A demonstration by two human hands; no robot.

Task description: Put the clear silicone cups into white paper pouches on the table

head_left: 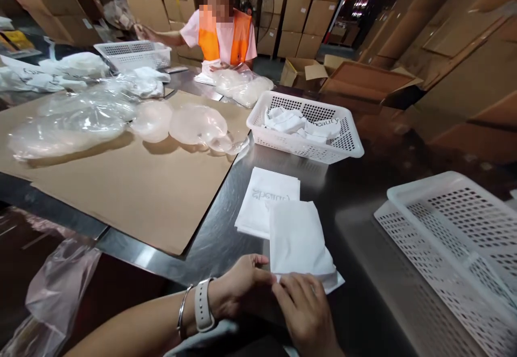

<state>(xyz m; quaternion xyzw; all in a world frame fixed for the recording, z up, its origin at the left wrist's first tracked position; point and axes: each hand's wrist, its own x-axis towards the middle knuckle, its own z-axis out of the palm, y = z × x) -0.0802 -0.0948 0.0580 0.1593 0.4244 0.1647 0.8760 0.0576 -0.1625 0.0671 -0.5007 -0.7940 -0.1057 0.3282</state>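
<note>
My left hand point(238, 284) and my right hand point(305, 311) meet at the near edge of a white fabric pouch point(299, 241) lying on the steel table point(363, 222). Both hands pinch its lower edge, fingers closed on the cloth. The pouch overlaps a small stack of flat white pouches point(264, 203) with grey lettering. My left wrist carries a watch with a pale strap and a thin bangle. A white perforated basket point(347, 141) beyond the stack holds more white pouches.
Stacked white baskets point(452, 244) sit at the right. A brown cardboard sheet point(133, 190) at the left bears clear plastic bags and pale rounded pads point(194, 123). A person in an orange vest point(224, 36) works at the far end, another basket point(133, 53) beside them. Cardboard boxes surround the table.
</note>
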